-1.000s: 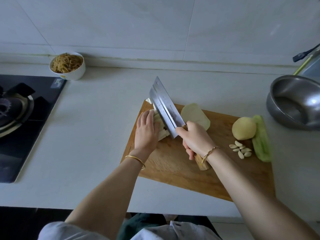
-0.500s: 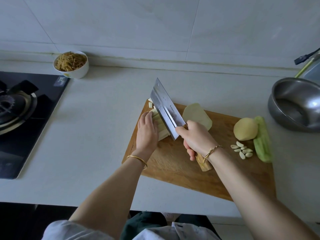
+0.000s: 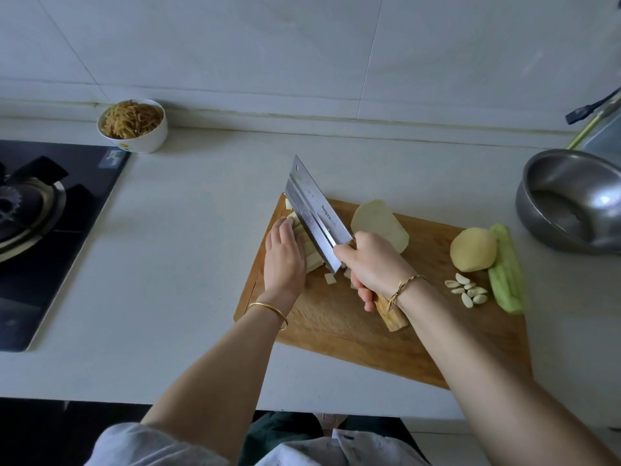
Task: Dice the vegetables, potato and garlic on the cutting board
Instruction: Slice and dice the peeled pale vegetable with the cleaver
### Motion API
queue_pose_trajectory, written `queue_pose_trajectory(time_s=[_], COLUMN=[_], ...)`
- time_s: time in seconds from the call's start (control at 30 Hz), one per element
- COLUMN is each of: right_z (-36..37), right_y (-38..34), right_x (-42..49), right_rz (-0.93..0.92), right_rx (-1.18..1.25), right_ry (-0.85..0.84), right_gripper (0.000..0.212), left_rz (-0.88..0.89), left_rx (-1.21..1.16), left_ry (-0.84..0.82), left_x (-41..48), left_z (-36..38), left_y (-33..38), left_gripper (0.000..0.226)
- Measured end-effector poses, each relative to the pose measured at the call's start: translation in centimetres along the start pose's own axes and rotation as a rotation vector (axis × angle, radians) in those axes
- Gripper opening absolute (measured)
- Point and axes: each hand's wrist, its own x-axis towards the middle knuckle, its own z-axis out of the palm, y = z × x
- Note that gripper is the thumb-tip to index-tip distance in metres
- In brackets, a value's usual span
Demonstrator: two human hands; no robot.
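A wooden cutting board lies on the counter. My right hand grips the wooden handle of a steel cleaver, whose blade stands on pale vegetable strips. My left hand presses those strips down with curled fingers, right beside the blade. A few cut cubes lie loose near the blade's heel. A pale half vegetable rests behind my right hand. A peeled potato, several garlic cloves and a green peeled vegetable lie at the board's right end.
A white bowl of shredded food stands by the back wall. A black gas hob fills the left side. A steel bowl sits at the right, beside the sink edge. The tiled wall runs behind the counter.
The cleaver has come down through the strips and shifted a little left; loose cubes now lie by the blade's heel. My left hand has edged back along the strips.
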Motion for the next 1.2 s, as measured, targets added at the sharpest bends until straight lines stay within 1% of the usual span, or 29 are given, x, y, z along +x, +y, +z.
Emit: queue_pose_trajectory(time_s=[0.3,0.4,0.5,0.63,0.8,1.03,1.13,1.2], right_z=[-0.7,-1.1,-0.8,0.1,1.7,2.9,3.5,3.6], right_y=[-1.0,-1.3,-1.5,-1.5,-0.6,0.7,1.3,1.5], right_x=[0.3,0.6,1.0,1.4,2.1,2.9,3.3,3.4], right_rz=[0.060,0.073,0.103,0.115,0.085,0.077,0.056,0.058], right_rx=[-0.034,-0.031,-0.025,-0.035,-0.075,-0.048,-0.068,-0.047], right_ry=[-0.079,-0.096,-0.109,-0.110,-0.084,-0.070,-0.044,-0.047], right_gripper=[0.010,0.018,0.020,0.021,0.029,0.025,0.029,0.026], left_rz=[0.030,0.027,0.040,0.043,0.042,0.034,0.039,0.044], left_rx=[0.013,0.025,0.025,0.028,0.030,0.031,0.023,0.023], left_ry=[0.061,0.078,0.097,0.091,0.082,0.064,0.054,0.058], left_x=[0.0,0.1,0.2,0.1,0.2,0.2,0.2,0.2], left_z=[0.7,1.0,1.3,1.3,1.4,1.5,1.5,1.5], left_y=[-0.3,-0.4,-0.5,-0.5,-0.7,-0.8,-0.9,-0.9], left_gripper=[0.034,0.033,0.031,0.033,0.033,0.035,0.034,0.034])
